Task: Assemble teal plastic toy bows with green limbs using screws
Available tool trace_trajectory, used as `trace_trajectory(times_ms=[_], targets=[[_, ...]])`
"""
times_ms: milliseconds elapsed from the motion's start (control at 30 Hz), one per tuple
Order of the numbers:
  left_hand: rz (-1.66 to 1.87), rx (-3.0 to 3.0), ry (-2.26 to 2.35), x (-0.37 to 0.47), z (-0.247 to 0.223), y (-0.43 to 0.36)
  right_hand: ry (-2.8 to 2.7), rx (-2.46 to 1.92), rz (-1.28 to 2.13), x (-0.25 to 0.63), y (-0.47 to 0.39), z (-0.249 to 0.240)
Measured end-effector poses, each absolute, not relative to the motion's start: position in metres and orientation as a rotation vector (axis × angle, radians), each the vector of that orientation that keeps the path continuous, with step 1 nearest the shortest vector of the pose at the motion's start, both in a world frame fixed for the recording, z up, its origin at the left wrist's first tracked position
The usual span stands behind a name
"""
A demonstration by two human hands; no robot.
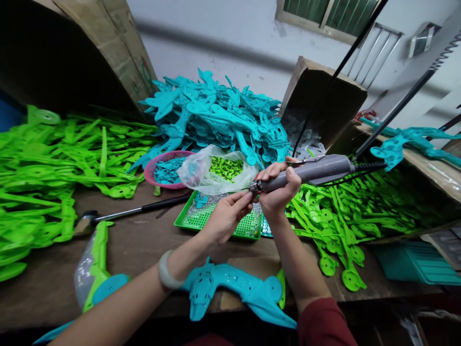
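Over the green tray (182,222), the left hand (230,214) pinches the tip of a grey power screwdriver (306,173), its body clasped by the right hand (279,190). A blue piece (241,286) pokes past the near edge of the table (153,235). Lime parts (36,168) crowd both sides, narrowing the elbow room. Print on the left carton (122,43) is too blurred to read.

I watch through one head-worn camera, facing forward and down over the workbench (144,245). From just above the forearms (126,298), it takes in the left hand (229,217) and right hand (275,199) close by, mid-view, then the wall (209,19) and slanting window (333,17) farther off.
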State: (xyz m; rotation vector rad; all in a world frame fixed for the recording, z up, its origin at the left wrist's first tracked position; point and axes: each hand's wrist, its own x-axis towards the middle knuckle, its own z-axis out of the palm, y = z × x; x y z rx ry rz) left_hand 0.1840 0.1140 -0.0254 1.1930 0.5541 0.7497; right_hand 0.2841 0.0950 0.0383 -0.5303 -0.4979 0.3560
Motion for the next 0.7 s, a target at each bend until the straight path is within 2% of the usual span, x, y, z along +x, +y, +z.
trace_trajectory(times_ms=[167, 333, 567, 700], targets=[[0.804, 1.239, 0.585, 0.185, -0.024, 0.107, -0.508, -0.563, 0.339, 0.281, 0.094, 0.039], [0.762, 1.606, 0.602, 0.178, -0.028, 0.102, -0.509, -0.569, 0.303, 0.283, 0.093, 0.04], [0.524, 2.193, 0.556, 0.159, -0.066, 0.144, -0.51, -0.596, 0.272, 0.292, 0.09, 0.043], [0.26, 2.371, 0.216, 0.168, -0.081, 0.155, -0.519, -0.64, 0.249, 0.29, 0.089, 0.045]])
